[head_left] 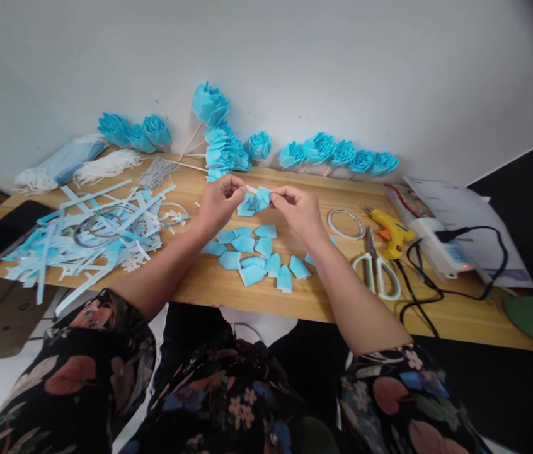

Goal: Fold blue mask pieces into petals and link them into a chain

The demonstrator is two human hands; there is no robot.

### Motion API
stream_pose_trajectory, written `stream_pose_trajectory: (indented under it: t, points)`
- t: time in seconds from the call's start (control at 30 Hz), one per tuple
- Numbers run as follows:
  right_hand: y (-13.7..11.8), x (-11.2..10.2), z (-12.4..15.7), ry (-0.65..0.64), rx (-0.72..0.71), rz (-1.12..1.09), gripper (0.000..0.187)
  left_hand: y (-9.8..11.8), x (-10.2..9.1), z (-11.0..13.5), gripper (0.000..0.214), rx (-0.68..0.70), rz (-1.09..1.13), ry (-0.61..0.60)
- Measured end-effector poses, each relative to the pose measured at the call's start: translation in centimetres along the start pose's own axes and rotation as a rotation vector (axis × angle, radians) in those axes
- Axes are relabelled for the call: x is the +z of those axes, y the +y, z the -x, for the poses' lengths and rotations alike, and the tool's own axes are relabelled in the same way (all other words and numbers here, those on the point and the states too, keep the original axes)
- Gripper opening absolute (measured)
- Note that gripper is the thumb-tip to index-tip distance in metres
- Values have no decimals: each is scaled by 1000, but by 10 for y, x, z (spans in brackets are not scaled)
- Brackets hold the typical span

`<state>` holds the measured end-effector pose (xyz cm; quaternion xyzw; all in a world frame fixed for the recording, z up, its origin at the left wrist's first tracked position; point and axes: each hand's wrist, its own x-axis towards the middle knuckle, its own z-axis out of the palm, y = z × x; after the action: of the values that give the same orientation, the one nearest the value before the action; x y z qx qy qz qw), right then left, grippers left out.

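Observation:
Between my hands, above the middle of the table, is a blue fabric petal (263,198). My right hand (300,208) pinches its right edge between thumb and fingertips. With closed fingertips my left hand (219,200) grips a narrow white piece (250,189) at the petal's left side; whether this is a stick or a strip I cannot tell. Another blue piece hangs or lies just below the held petal. Several cut blue petals (253,273), each with a pointed end, lie scattered on the wooden table (200,287) under my wrists.
Finished blue flowers (319,148) line the wall. Left are a pile of cut strips (101,233), grey wires (157,171), face masks (65,161) and a phone (2,236). Right are a tape roll (346,224), scissors (375,271), a yellow glue gun (392,232) and a corded power strip (441,247).

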<state>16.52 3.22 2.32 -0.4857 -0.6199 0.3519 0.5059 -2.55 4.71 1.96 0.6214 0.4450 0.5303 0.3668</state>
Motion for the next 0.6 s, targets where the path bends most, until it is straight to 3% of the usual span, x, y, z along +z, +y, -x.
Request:
stream_pose_trajectory:
  t: [0.17, 0.27, 0.37, 0.43, 0.53, 0.6]
  points:
    - [7, -2, -5, 45, 97, -138, 20, 3, -13, -13, 9, 24, -13, 97]
    - [10, -3, -7, 36, 119, -190, 23, 12, -35, -22, 10, 70, -82, 154]
    - [10, -2, -7, 11, 124, -217, 25, 21, -76, -22, 10, 154, -293, 233]
    - [8, -2, -7, -13, 125, -247, 24, 21, -111, -16, 7, 147, -552, 265]
    - [6, 0, -6, -66, 101, -286, 26, 9, -162, -3, 11, 72, -873, 94]
    - [4, 0, -6, -91, 86, -283, 33, -1, -182, 4, 17, 140, -981, 10]
